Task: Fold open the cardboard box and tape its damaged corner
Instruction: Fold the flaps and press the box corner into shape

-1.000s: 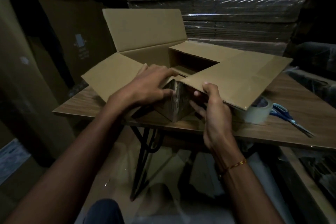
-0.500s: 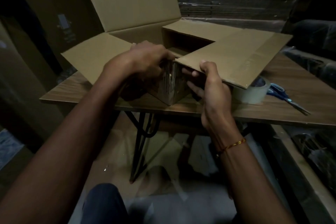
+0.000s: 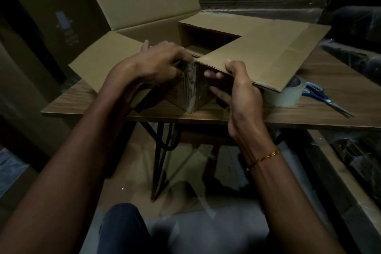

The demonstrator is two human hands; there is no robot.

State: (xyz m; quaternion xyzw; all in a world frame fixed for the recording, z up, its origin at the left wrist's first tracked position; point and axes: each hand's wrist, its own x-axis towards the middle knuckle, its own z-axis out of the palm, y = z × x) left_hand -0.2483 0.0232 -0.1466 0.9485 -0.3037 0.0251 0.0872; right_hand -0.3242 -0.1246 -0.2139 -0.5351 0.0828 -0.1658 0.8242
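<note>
Box (image 3: 257,47) sits on the surface (image 3: 329,113), flaps open. Taping step in hand: left hand (image 3: 158,64) presses tape onto the near corner (image 3: 190,88), fingers curled; right hand (image 3: 237,88) pinches the flap edge. Next, likely: smooth tape flat.

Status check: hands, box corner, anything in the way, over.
Left hand and right hand press the cardboard box at its taped near corner. Flaps open. Tape roll, scissors lie right, clear.
</note>
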